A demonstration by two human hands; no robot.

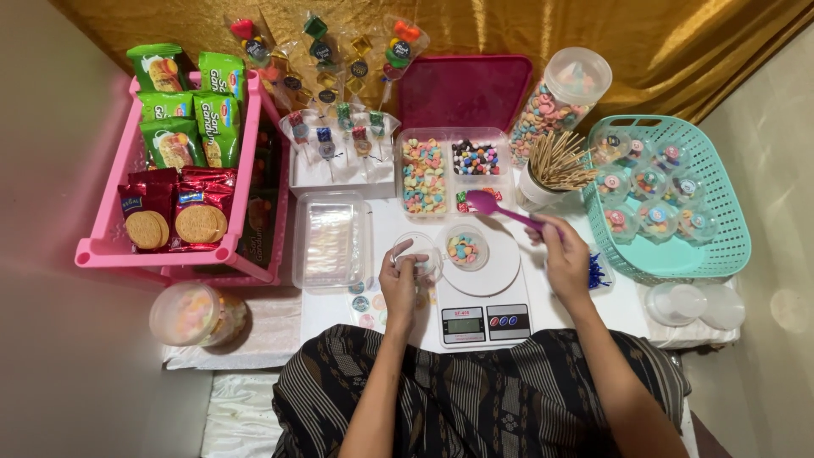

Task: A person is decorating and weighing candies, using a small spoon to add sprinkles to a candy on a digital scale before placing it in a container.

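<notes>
Left hand [400, 273] grips an empty clear cup [417, 254] just beside the scale [483, 315]. Right hand [566, 254] pinches a purple spoon [500, 208] over the sweets tray [449, 174], within scooping reach; filled cup [463, 248] sits on the scale pan.

A low white table [373, 222] carries the spread: a kitchen scale [483, 315] at lower centre, a clear lidded box [331, 242] to its left, a divided sweets tray [449, 174] at upper centre, a cup of wooden sticks [551, 174] beside it, and a teal basket [721, 220] at right. A pink rack [110, 246] stands at left.
</notes>
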